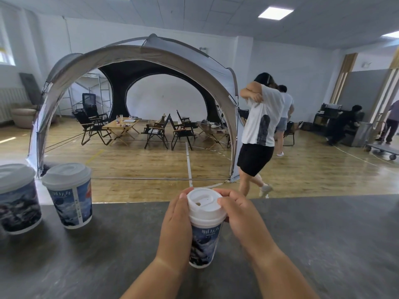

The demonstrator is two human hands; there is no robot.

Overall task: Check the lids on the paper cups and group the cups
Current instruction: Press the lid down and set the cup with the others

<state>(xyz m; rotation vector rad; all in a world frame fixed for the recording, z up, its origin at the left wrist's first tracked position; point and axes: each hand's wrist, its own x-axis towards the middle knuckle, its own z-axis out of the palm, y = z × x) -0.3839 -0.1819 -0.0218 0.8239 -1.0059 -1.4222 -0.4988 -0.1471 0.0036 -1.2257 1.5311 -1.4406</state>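
Three lidded paper cups on dark table (313,244). Centre cup (204,242), white lid (204,205): left hand (176,231) wraps cup wall; right hand (239,214) grips lid rim. Two further cups at left, one (72,203) beside edge cup (18,203). Blue print; writing unreadable.

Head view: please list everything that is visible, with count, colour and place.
middle cup: one, blue print, centre foreground, between the hands
left cups: two, blue print, upright at the counter's left end
lids: three, white, one on each cup
counter: one, dark grey, foreground
tent: one, grey and black, mid-room
folding chairs: several, black, inside the tent
low tables: two, wooden, inside the tent
people: four, right of the tent
left hand: holds the middle cup's side
right hand: holds the middle cup at its lid
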